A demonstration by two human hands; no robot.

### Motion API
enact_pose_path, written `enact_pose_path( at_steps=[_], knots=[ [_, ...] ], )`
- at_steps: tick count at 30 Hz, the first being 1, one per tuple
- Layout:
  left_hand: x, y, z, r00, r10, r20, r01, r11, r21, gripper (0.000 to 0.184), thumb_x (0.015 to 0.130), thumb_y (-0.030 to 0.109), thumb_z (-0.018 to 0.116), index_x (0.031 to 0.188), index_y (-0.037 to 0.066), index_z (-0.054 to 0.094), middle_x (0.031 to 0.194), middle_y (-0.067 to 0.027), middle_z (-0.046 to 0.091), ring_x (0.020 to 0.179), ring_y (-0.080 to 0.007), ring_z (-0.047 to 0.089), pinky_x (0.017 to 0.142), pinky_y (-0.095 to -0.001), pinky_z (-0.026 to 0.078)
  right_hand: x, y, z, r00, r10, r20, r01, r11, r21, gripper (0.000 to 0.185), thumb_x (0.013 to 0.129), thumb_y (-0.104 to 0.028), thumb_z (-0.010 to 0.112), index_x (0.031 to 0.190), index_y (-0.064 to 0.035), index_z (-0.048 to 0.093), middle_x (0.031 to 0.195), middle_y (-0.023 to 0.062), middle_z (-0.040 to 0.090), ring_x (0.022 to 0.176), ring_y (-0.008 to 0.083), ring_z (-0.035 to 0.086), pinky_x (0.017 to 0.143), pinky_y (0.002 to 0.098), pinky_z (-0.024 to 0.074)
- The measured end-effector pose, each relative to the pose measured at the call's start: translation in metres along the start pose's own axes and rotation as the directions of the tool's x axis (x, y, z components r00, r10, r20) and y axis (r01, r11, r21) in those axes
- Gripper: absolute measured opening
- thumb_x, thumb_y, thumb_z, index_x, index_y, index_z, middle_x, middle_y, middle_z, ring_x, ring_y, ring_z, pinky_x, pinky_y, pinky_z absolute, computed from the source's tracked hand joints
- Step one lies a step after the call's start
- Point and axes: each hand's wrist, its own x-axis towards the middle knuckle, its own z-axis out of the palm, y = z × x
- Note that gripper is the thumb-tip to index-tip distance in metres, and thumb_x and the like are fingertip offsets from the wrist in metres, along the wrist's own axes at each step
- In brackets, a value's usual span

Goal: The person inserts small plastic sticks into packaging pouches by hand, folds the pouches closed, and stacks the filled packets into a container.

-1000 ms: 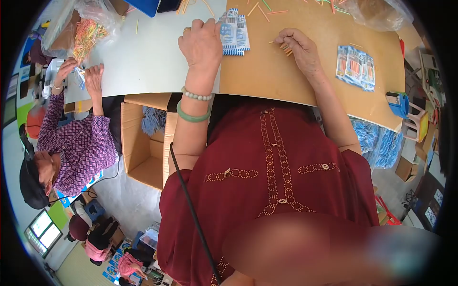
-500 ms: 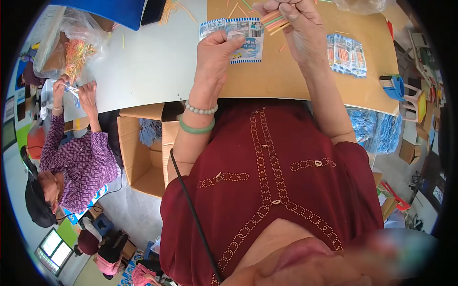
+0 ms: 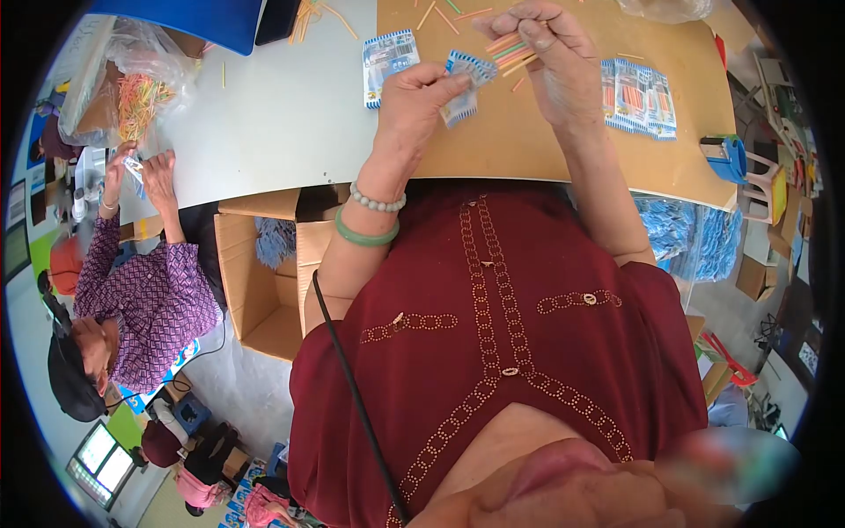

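Note:
My left hand (image 3: 421,101) pinches a small blue-and-white packet (image 3: 464,86) between thumb and fingers, with the packet bent and its top edge tilted. Close to that edge, my right hand (image 3: 550,57) grips a bundle of thin coloured sticks (image 3: 512,51), orange, yellow and green, whose ends point at the packet. Whether any stick end is inside the packet I cannot tell. Left of my left hand lies a stack of flat packets (image 3: 387,60). Filled packets (image 3: 635,95) with pinkish sticks showing lie right of my right hand.
Loose sticks (image 3: 310,18) lie at the table's far side, near a blue tray (image 3: 189,16) and a dark phone-like object. A plastic bag of sticks (image 3: 141,97) stands at left, where a co-worker handles a packet. A blue tape dispenser (image 3: 724,158) sits at the right edge.
My hands have come together above the table from farther apart. My left hand has lifted a packet off the stack, and my right hand has raised the sticks from the tabletop.

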Motion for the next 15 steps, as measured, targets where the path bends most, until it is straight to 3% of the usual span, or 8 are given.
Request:
enact_pose_path(
  at_steps=[2,4,5,6,8,11,14,15],
  knots=[
    [0.0,0.005,0.001,0.999,0.027,-0.036,-0.027,1.0,-0.004,0.009,0.085,0.008,0.066,0.08,0.0,0.067,0.072,0.0008,0.062,0.065,-0.0053,0.053,0.06,-0.0203,0.042,0.0,-0.003,-0.001,0.948,-0.23,0.22,0.171,0.951,0.258,0.012,0.092,-0.007,0.052,0.102,-0.0019,0.055,0.093,0.01,0.064,0.096,0.0245,0.063,0.087,0.0351,0.0497],
    [0.001,0.009,0.003,0.996,0.055,-0.065,-0.055,0.998,-0.008,0.01,0.083,0.006,0.067,0.075,0.0,0.066,0.068,0.0012,0.061,0.062,-0.0054,0.051,0.058,-0.0205,0.041,-0.009,-0.037,0.03,0.97,0.071,-0.231,-0.128,0.961,-0.246,0.011,0.092,-0.007,0.052,0.102,-0.0018,0.055,0.093,0.0095,0.063,0.097,0.0249,0.063,0.087,0.0353,0.0494],
    [0.0,0.011,0.004,0.995,0.048,-0.083,-0.039,0.994,0.102,0.012,0.083,0.006,0.067,0.073,0.0,0.063,0.065,0.0006,0.059,0.06,-0.0059,0.049,0.056,-0.0218,0.04,-0.003,-0.028,0.022,0.97,0.067,-0.233,-0.126,0.961,-0.247,0.011,0.092,-0.007,0.052,0.102,-0.0018,0.055,0.093,0.0095,0.063,0.097,0.0249,0.063,0.087,0.0353,0.0494],
    [-0.001,0.011,0.005,0.994,0.041,-0.1,-0.019,0.977,0.211,0.015,0.083,0.006,0.066,0.071,-0.001,0.061,0.062,0.0001,0.057,0.058,-0.0065,0.047,0.054,-0.0232,0.039,0.007,-0.009,0.008,0.992,-0.122,0.012,0.123,0.992,-0.017,0.012,0.092,-0.007,0.052,0.102,-0.0016,0.055,0.093,0.0096,0.063,0.096,0.0245,0.063,0.087,0.0352,0.0493],
    [-0.003,0.007,0.01,0.993,0.09,-0.08,-0.063,0.954,0.292,0.017,0.082,0.006,0.067,0.07,-0.001,0.058,0.06,-0.0009,0.054,0.056,-0.0073,0.044,0.052,-0.0245,0.038,0.013,0.004,0.004,0.912,-0.359,0.196,0.306,0.917,0.254,0.012,0.093,-0.007,0.051,0.103,-0.0015,0.055,0.094,0.0097,0.063,0.095,0.0241,0.063,0.087,0.0351,0.0492],
    [-0.002,-0.002,0.017,0.971,0.24,-0.012,-0.21,0.871,0.445,0.02,0.08,0.006,0.067,0.068,-0.003,0.054,0.058,-0.0026,0.05,0.054,-0.0083,0.042,0.05,-0.0262,0.037,0.007,-0.013,0.023,0.896,-0.403,0.188,0.4,0.915,0.055,0.012,0.094,-0.008,0.05,0.103,-0.0011,0.054,0.096,0.0107,0.064,0.093,0.0225,0.063,0.086,0.0346,0.0499],
    [-0.003,0.001,0.021,0.948,0.313,0.05,-0.292,0.8,0.525,0.023,0.08,0.006,0.068,0.066,-0.004,0.052,0.057,-0.0031,0.049,0.053,-0.0079,0.042,0.049,-0.0261,0.037,-0.009,-0.044,0.06,0.976,0.026,-0.216,-0.123,0.885,-0.449,0.013,0.095,-0.007,0.049,0.104,-0.0001,0.054,0.097,0.0122,0.063,0.094,0.0227,0.063,0.085,0.034,0.0504],
    [-0.005,0.004,0.022,0.956,0.288,0.06,-0.274,0.796,0.541,0.024,0.079,0.006,0.068,0.065,-0.003,0.052,0.056,-0.0029,0.048,0.052,-0.0073,0.042,0.049,-0.0256,0.037,-0.011,-0.043,0.061,0.981,0.02,-0.19,-0.113,0.861,-0.495,0.013,0.095,-0.006,0.048,0.104,0.0004,0.054,0.098,0.0132,0.063,0.095,0.0228,0.063,0.084,0.0334,0.0508]
  ],
)
